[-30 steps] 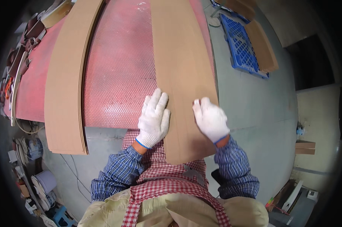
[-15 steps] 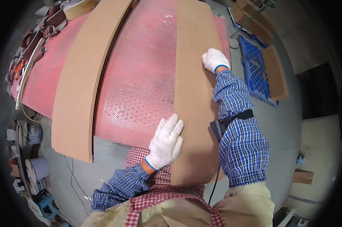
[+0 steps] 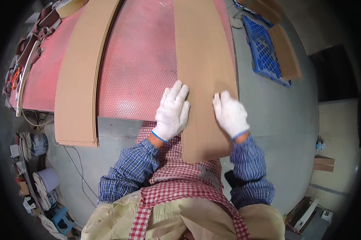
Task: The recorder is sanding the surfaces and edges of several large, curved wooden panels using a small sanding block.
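Observation:
A long tan board (image 3: 206,60) lies lengthwise before me, its near end jutting past the table's front edge over my checked apron. My left hand (image 3: 172,110), in a white knit glove, rests flat on the board's left edge with fingers stretched forward. Over the right part of the board is my right hand (image 3: 231,114), also gloved and slightly blurred. Its fingers are bent together, and a small pale tip shows at them; what they hold is too small to name.
A stack of similar tan boards (image 3: 78,80) lies on the red textured table cover (image 3: 138,60) to the left. Brown abrasive-looking strips (image 3: 48,20) pile up at far left. Right of the table, a blue pallet (image 3: 264,52) sits on the floor. A blue stool (image 3: 62,220) stands lower left.
My right hand has come back toward me along the board, from its far part to the nearer part. My left hand stays at the left edge. The view has shifted slightly.

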The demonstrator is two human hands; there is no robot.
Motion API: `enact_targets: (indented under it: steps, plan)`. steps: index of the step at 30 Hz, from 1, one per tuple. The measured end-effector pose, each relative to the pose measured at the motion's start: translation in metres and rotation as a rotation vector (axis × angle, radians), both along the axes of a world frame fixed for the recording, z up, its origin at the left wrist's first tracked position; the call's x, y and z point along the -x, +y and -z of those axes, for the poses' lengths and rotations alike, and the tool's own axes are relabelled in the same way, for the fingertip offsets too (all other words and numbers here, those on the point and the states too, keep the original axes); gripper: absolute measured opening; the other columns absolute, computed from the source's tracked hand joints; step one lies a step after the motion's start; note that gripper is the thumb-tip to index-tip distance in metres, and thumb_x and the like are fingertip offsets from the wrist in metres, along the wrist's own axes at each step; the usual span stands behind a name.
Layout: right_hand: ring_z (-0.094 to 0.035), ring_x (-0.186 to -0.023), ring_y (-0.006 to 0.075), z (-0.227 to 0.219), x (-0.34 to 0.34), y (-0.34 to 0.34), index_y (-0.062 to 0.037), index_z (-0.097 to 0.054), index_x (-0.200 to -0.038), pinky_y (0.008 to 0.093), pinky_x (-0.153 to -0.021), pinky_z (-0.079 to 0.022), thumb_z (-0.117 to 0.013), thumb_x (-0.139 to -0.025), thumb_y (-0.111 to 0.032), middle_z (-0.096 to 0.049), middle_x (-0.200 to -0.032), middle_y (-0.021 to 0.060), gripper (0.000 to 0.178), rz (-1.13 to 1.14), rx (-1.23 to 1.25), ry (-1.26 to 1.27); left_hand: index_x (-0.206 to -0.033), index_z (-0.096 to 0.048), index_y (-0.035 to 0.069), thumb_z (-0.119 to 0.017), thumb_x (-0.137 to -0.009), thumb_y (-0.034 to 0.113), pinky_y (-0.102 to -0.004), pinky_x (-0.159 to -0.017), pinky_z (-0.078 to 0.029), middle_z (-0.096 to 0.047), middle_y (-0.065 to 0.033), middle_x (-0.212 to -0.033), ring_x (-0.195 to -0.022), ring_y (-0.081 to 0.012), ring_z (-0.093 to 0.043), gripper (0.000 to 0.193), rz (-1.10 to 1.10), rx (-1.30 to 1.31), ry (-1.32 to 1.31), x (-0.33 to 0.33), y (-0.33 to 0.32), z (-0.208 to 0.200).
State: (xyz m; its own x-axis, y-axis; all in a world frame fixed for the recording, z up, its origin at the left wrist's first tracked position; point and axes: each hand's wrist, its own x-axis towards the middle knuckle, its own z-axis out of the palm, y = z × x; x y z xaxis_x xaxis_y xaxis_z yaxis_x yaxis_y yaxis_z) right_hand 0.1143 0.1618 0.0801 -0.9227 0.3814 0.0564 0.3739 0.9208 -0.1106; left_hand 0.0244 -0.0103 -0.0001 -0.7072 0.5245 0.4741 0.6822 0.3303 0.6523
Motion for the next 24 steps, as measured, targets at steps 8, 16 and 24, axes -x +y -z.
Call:
enact_targets:
  steps: [8, 16, 24]
  plan:
    - [-0.064, -0.056, 0.0327, -0.009, -0.135, -0.065, -0.0062, -0.056, -0.091, 0.0451, -0.048, -0.049, -0.048, -0.101, -0.029, -0.061, -0.068, 0.0173, 0.026, -0.094, -0.061, -0.26, -0.136, -0.053, 0.0, -0.055, -0.095, 0.016, -0.0509, -0.114, -0.035, -0.05, -0.0285, -0.14, -0.129, -0.0439, -0.049, 0.044, -0.004, -0.003, -0.011, -0.002, 0.0, 0.006]
    - [-0.064, -0.064, 0.041, -0.023, -0.124, -0.093, -0.0045, -0.055, -0.092, 0.0528, -0.055, -0.049, -0.049, -0.1, -0.035, -0.063, -0.076, 0.0168, 0.032, 0.29, 0.422, -0.192, -0.137, -0.051, 0.001, -0.055, -0.096, 0.02, -0.0519, -0.113, -0.034, -0.049, -0.0265, -0.141, -0.127, -0.0472, -0.048, 0.046, 0.01, -0.013, -0.002, 0.0, -0.001, 0.007]
    - [-0.063, -0.056, 0.029, -0.011, -0.12, -0.095, -0.0065, -0.056, -0.092, 0.0426, -0.047, -0.049, -0.049, -0.101, -0.027, -0.055, -0.075, 0.0108, 0.024, 0.137, 0.206, -0.211, -0.137, -0.051, 0.0, -0.055, -0.095, 0.018, -0.0515, -0.113, -0.035, -0.049, -0.0276, -0.141, -0.127, -0.0466, -0.049, 0.046, -0.003, 0.017, -0.02, -0.003, -0.003, 0.001]
